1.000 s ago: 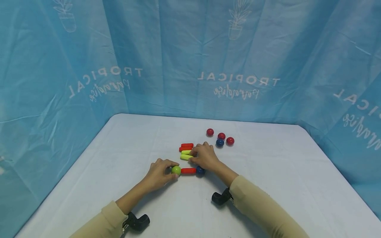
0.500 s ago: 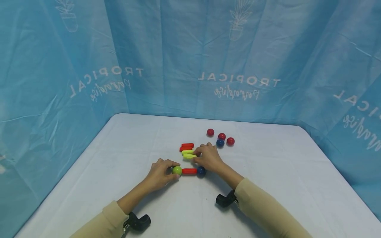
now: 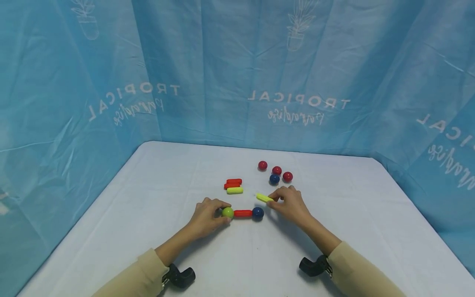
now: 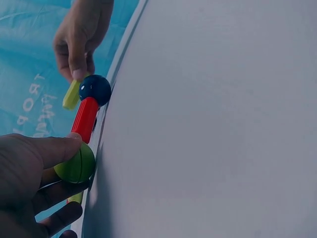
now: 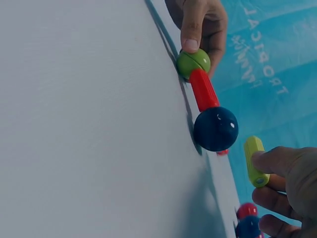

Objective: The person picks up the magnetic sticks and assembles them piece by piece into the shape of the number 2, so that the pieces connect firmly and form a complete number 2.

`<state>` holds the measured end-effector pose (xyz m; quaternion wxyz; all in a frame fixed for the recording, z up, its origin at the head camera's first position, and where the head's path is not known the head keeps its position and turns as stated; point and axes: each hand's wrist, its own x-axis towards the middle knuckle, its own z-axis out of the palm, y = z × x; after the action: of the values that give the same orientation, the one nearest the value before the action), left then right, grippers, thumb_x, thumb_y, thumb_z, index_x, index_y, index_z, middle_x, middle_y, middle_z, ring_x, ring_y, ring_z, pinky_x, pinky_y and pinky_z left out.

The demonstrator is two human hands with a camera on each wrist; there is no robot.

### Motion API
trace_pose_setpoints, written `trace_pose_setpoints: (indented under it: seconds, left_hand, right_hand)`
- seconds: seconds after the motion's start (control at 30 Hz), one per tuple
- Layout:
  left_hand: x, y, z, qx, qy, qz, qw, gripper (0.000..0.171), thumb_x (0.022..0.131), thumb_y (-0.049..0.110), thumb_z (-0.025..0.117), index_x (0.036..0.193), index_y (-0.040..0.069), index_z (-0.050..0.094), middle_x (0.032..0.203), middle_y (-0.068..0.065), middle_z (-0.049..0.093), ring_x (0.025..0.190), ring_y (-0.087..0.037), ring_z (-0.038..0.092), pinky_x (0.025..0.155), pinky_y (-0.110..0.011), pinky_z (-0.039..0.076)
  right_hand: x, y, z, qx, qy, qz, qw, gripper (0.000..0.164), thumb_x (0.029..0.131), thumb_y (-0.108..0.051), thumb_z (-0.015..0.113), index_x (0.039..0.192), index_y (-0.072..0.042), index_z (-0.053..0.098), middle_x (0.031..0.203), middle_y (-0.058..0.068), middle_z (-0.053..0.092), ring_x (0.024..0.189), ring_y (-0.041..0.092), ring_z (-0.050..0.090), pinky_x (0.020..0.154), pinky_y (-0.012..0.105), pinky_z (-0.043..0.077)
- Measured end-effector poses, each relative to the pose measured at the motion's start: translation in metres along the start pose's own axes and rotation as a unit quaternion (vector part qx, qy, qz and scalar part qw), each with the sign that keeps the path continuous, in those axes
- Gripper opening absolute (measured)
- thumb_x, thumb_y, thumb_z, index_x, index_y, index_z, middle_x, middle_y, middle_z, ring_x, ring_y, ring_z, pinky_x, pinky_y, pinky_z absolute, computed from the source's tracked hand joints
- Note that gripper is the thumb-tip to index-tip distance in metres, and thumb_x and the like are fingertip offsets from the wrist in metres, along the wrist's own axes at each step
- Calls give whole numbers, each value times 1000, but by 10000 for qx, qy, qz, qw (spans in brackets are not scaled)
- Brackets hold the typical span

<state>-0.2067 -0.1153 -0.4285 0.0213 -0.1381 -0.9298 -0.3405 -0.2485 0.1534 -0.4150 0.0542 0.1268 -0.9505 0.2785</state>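
My left hand (image 3: 208, 217) pinches a green ball (image 4: 79, 166) between thumb and fingers. A red ribbed rod (image 3: 243, 213) joins that ball to a dark blue ball (image 5: 216, 129), so the three form a straight row low over the table. My right hand (image 3: 291, 205) pinches one end of a yellow-green rod (image 5: 255, 161) between thumb and fingers. In the head view that rod is just behind and to the right of the blue ball, its free end pointing left. The right wrist view shows the rod apart from the blue ball.
Behind the joined pieces lie two red rods (image 3: 233, 181) and another yellow-green rod (image 3: 235, 190). Farther back right, several red balls (image 3: 287, 177) cluster around a second blue ball (image 3: 274, 179). A blue printed curtain (image 3: 226, 74) hangs behind the white table (image 3: 178, 173).
My right hand has picked the front yellow-green rod out of the row and carried it right. My left hand has shifted slightly right, taking the joined balls and red rod along.
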Motion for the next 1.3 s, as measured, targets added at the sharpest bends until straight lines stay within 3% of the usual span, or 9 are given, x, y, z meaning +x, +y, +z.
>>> trace_pose_setpoints:
  seconds: [0.27, 0.57, 1.3]
  left_hand:
    - [7, 10, 10, 136, 53, 121, 9998, 36, 76, 24, 76, 111, 16, 69, 105, 0, 69, 92, -14, 48, 79, -35, 30]
    - [15, 16, 17, 265, 6, 83, 9996, 37, 76, 27, 76, 111, 16, 69, 107, 0, 68, 93, -14, 49, 80, -35, 31]
    - [15, 21, 19, 346, 28, 137, 9993, 36, 77, 25, 76, 111, 16, 69, 107, -1, 69, 93, -15, 49, 79, -35, 32]
  right_hand:
    - [-33, 21, -15, 114, 159, 265, 9995, 19, 76, -23, 76, 93, -15, 74, 80, -5, 65, 85, 16, 49, 75, 32, 31]
    - [-60, 37, -15, 159, 156, 384, 9990, 16, 75, -20, 76, 90, -16, 74, 79, -6, 65, 80, 13, 47, 73, 29, 31]
    - [-64, 25, -4, 365, 50, 823, 9959, 17, 75, -21, 77, 91, -16, 73, 79, -4, 61, 80, 15, 45, 70, 28, 33]
